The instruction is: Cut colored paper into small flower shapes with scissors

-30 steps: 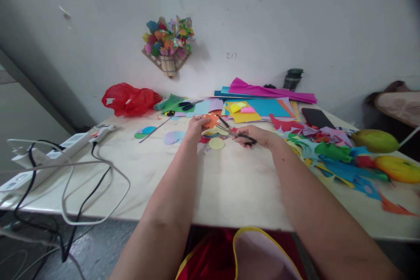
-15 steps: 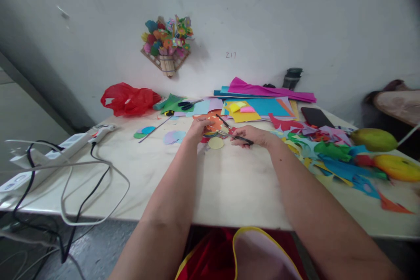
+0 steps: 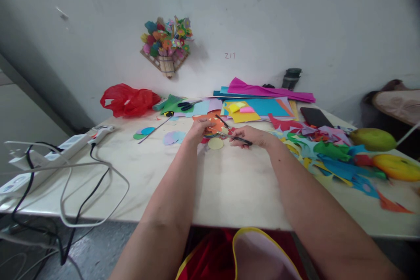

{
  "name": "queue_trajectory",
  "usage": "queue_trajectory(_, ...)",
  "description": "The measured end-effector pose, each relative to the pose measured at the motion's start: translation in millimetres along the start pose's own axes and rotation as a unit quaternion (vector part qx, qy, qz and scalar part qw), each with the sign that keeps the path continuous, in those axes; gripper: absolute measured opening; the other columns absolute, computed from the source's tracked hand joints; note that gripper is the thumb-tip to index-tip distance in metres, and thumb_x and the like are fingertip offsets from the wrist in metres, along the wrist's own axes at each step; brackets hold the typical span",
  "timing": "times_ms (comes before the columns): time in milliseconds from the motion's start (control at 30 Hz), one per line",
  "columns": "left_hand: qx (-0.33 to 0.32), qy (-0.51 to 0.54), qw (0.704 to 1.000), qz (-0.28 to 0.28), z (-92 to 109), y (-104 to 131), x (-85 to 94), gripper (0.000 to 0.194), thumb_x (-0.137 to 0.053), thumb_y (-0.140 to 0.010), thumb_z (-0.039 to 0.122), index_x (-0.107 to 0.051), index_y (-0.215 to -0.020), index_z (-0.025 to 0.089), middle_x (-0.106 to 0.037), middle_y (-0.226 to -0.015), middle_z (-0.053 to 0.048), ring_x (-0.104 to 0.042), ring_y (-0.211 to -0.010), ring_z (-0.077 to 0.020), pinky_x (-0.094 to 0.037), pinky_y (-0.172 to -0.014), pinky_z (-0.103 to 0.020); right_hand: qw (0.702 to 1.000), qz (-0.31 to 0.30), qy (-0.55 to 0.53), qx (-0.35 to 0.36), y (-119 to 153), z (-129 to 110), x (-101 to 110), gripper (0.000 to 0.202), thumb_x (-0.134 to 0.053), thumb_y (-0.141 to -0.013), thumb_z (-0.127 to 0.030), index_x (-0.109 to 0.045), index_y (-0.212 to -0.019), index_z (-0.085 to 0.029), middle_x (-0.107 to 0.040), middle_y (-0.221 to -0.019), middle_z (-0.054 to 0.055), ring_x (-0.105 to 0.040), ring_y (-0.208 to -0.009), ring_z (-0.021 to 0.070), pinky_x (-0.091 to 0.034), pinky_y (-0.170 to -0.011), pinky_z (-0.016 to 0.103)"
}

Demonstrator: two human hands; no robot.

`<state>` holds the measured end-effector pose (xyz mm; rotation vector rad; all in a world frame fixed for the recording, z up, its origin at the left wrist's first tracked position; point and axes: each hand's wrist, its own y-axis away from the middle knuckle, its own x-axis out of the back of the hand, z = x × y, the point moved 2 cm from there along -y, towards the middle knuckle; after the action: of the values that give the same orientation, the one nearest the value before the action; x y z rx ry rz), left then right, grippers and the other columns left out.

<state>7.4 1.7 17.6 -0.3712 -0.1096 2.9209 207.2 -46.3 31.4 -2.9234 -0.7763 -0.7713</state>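
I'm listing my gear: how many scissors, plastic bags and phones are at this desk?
Scissors: 2 (black-handled metal pair in the right hand; second black-handled metal pair lying down)
Crumpled red plastic bag: 1
Dark rectangular phone: 1
Total: 4

I get an even, fairly dim and cool light, with soft shadows on the tabletop (image 3: 229, 192) and a dull sheen on the floor (image 3: 95, 249). The wide view bends towards its edges, the top right corner darkens, and fine detail looks soft.
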Motion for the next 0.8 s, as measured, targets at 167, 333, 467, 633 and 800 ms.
queue_trajectory(167, -0.001, 0.001, 1.000, -0.004, 0.2, 0.2, 0.2, 0.030, -0.075, -0.052, 0.017, -0.045, -0.048, 0.017, -0.046, -0.044, 0.004, -0.043, -0.041, -0.0064, -0.036, -0.044, -0.021, 1.000, -0.004, 0.016, 0.001, 0.6, -1.2, 0.1, 0.029, -0.079, -0.062, -0.037, -0.068, -0.077, -0.015, -0.053, -0.049, -0.004, -0.045, -0.042, 0.0066, -0.034, -0.043, 0.020)
queue_trajectory(333, 0.000, 0.003, 1.000, -0.008, -0.3, -0.1, 0.7, 0.031, -0.075, -0.052, 0.017, -0.045, -0.049, 0.017, -0.047, -0.044, 0.003, -0.043, -0.040, -0.0064, -0.036, -0.042, -0.021, 1.000, -0.001, 0.019, 0.002, 0.2, -1.1, 0.3, 0.029, -0.078, -0.062, -0.037, -0.069, -0.077, -0.014, -0.052, -0.049, -0.004, -0.044, -0.042, 0.0064, -0.032, -0.042, 0.020)
queue_trajectory(467, 0.000, 0.008, 1.000, -0.008, -0.2, 0.2, 0.1, 0.032, -0.076, -0.051, 0.016, -0.044, -0.049, 0.016, -0.046, -0.044, 0.003, -0.044, -0.041, -0.0062, -0.034, -0.042, -0.020, 1.000, -0.008, 0.016, 0.000, -0.8, 0.1, 0.4, 0.032, -0.078, -0.062, -0.039, -0.069, -0.079, -0.014, -0.052, -0.051, -0.004, -0.045, -0.043, 0.0066, -0.033, -0.043, 0.020)
queue_trajectory(633, 0.001, 0.006, 1.000, -0.005, 0.0, 0.6, -0.1, 0.030, -0.074, -0.055, 0.013, -0.044, -0.049, 0.016, -0.048, -0.045, 0.003, -0.044, -0.041, -0.0064, -0.036, -0.043, -0.021, 1.000, -0.011, 0.019, -0.002, 0.3, -1.8, 0.1, 0.034, -0.079, -0.061, -0.040, -0.068, -0.079, -0.014, -0.052, -0.051, -0.004, -0.046, -0.044, 0.0067, -0.033, -0.044, 0.020)
queue_trajectory(800, 0.006, 0.005, 1.000, -0.008, 0.4, 1.4, 0.0, 0.027, -0.072, -0.057, 0.012, -0.047, -0.050, 0.015, -0.049, -0.046, 0.002, -0.046, -0.041, -0.0072, -0.037, -0.045, -0.022, 1.000, -0.014, 0.020, -0.006, -0.3, -1.1, -0.6, 0.034, -0.078, -0.062, -0.040, -0.068, -0.080, -0.014, -0.052, -0.051, -0.004, -0.045, -0.044, 0.0067, -0.033, -0.044, 0.021)
